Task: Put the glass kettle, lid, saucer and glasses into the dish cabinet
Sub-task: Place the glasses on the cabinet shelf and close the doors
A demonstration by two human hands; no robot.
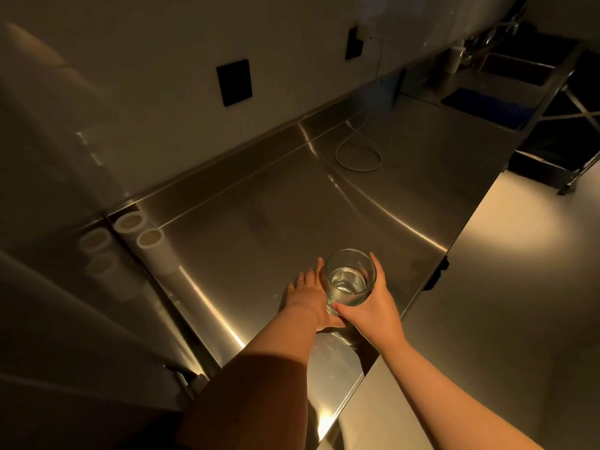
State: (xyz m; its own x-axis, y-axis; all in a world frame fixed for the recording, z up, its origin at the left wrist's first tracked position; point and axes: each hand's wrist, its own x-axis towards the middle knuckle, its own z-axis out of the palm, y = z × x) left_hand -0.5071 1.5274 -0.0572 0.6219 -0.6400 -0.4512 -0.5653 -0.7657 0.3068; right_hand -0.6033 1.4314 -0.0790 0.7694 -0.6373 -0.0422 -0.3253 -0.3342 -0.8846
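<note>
Head view of a steel counter [324, 196] in dim, warm light. A clear glass [350, 277] is held near the counter's front edge by the right hand [373, 306], whose fingers and thumb curl around its lower wall; a second glass appears to be nested beneath the first (the stacked bases blur together, so this cannot be confirmed). The left hand [308, 297] lies beside the glass with its fingers stretched out flat, touching or just off the glass's left side; whether its palm presses the counter cannot be told. Whether the glass rests on the counter or is lifted just clear of it is also unclear.

Two white rolls [152, 245] lie at the counter's left edge, and a pale cable [357, 157] loops near the back wall, where two dark wall plates [234, 82] are mounted. A sink [516, 68] shows faintly at far right. The kettle, lid, saucer and dish cabinet are not in view.

Judged step: carrying the glass to the cabinet. To do this well, the right hand's wrap should sit low on the wall, where the glass is sturdiest; the left hand can steady the base if two glasses are indeed stacked. Keep the rim level and lift straight up before turning, since smooth glass on steel slides easily and the front edge is close
</note>
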